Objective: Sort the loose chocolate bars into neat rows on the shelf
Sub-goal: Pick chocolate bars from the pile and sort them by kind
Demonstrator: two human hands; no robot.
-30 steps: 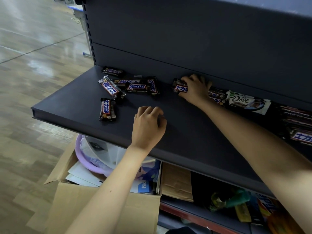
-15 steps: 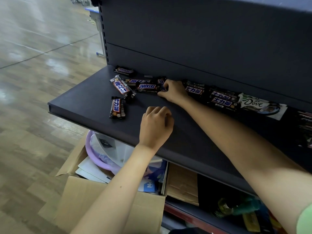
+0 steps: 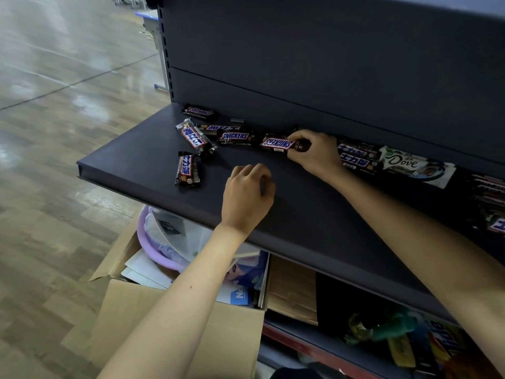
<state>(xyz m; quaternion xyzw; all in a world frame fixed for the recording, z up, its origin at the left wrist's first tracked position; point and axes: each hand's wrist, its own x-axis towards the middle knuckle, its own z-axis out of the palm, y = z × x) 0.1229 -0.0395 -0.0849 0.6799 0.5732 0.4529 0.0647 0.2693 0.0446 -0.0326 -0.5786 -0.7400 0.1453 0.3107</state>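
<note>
Between the left hand point(image 3: 247, 198) and the right hand point(image 3: 317, 155) the shelf point(image 3: 297, 195) lies bare, an open passage in from the front edge. Left of the left hand one loose bar point(image 3: 188, 170) sits apart; beyond it a cluster of bars point(image 3: 236, 137) crowds the way to the back panel point(image 3: 328, 77). The right hand pinches a Snickers bar point(image 3: 277, 143) close under that panel — to its right a row of bars point(image 3: 355, 158) and a Dove bar point(image 3: 410, 165) line the panel's foot.

Floor point(image 3: 54, 160): glossy wood-pattern planks, grey-brown, with pale light reflections and one dark seam line. Back panel point(image 3: 328, 64): plain dark grey metal, bounded at left by a slotted upright point(image 3: 165, 50). Below: open cardboard box point(image 3: 169, 324) holding papers and a lilac plastic basin point(image 3: 153, 250), beside a red-edged lower shelf point(image 3: 300, 341).
</note>
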